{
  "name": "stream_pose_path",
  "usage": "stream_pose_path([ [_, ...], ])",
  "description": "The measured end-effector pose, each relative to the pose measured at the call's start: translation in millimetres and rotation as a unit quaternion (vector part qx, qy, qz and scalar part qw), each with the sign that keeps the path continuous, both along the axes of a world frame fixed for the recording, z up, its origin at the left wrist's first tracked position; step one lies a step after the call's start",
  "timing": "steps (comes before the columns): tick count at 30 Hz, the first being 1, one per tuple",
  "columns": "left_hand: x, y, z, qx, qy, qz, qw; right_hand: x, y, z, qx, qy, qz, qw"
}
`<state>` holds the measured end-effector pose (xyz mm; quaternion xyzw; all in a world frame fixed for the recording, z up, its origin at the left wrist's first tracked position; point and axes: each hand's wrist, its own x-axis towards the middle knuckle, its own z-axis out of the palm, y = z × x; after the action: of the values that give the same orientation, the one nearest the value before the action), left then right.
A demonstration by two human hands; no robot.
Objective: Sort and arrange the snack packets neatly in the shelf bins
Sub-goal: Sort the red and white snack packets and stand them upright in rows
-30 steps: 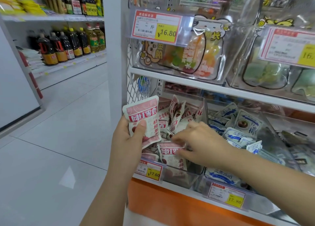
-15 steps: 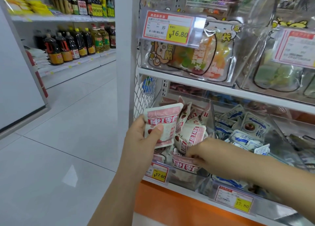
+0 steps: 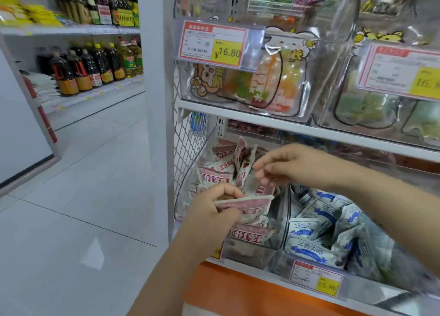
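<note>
Clear plastic bin (image 3: 284,220) — crinkled pink packets (image 3: 247,235).

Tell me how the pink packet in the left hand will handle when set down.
The pink packet probably flexes: its edge bows slightly in the left hand. It seems light, pinched by fingers and thumb alone. On the jumbled pile below, it may slide or tip.

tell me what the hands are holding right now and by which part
The left hand pinches a pink snack packet by its left end, thumb on top. The right hand holds nothing.
</note>
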<state>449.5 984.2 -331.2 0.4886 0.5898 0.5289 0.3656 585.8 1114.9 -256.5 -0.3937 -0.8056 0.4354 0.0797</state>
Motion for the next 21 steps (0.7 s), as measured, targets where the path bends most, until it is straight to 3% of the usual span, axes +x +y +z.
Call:
stream_pose_path([
  [3,-4,-2,4,-0.017,-0.016,-0.019,1.0,-27,3,-24,-0.186,-0.023,0.02,0.982],
  [6,-9,-2,4,-0.033,-0.029,-0.028,0.999,-41,11,-50,-0.259,-0.115,0.046,0.958],
  [9,-13,-1,2,-0.041,-0.034,-0.038,0.998,-43,25,-67,-0.198,-0.232,0.068,0.95],
  [18,-19,-4,2,-0.033,-0.019,-0.037,0.999,-60,36,-71,-0.066,-0.398,0.121,0.907],
  [21,-19,-4,2,-0.037,-0.019,-0.032,0.999,-61,36,-75,0.025,-0.474,0.179,0.862],
])
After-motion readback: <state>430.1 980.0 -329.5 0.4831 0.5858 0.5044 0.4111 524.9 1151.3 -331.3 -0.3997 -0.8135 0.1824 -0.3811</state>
